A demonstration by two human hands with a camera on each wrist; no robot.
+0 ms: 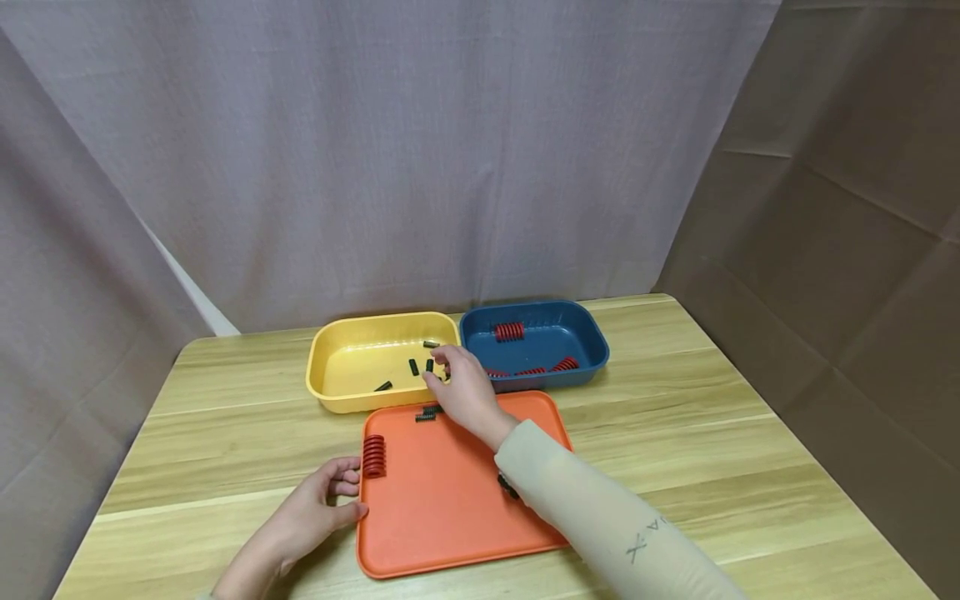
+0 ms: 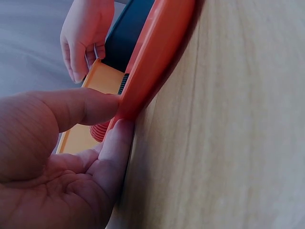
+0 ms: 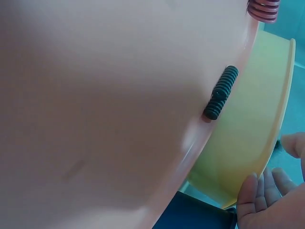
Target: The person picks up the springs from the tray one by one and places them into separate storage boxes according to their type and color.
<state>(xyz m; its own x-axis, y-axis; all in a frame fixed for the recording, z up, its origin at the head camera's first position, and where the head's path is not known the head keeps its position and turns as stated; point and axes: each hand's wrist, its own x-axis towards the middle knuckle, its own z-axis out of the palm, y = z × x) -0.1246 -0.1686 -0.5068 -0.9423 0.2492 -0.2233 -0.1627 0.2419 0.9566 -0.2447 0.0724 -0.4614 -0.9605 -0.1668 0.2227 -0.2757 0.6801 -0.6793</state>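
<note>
My left hand (image 1: 311,508) grips the left rim of an orange tray (image 1: 442,517), its thumb and fingertips on the edge. A thick red coil spring (image 1: 374,457) lies on the tray beside these fingers. Over the right end of a yellow bin (image 1: 330,405) hovers my right hand (image 1: 467,392), thumb and fingers spread apart with nothing seen between them. Small black springs (image 1: 413,367) lie scattered in that bin; one dark piece (image 3: 277,144) shows near the right thumb. Along the tray's far edge lie black springs (image 3: 221,93) end to end. Another dark spring (image 1: 507,486) is partly hidden by the right sleeve.
Against the yellow bin's right side stands a blue bin (image 1: 592,371) with several red springs (image 1: 509,332) in it. Both bins sit behind the tray on a wooden table (image 1: 712,467). Grey curtains (image 1: 375,150) hang at the back, and a brown cloth (image 1: 840,208) hangs on the right.
</note>
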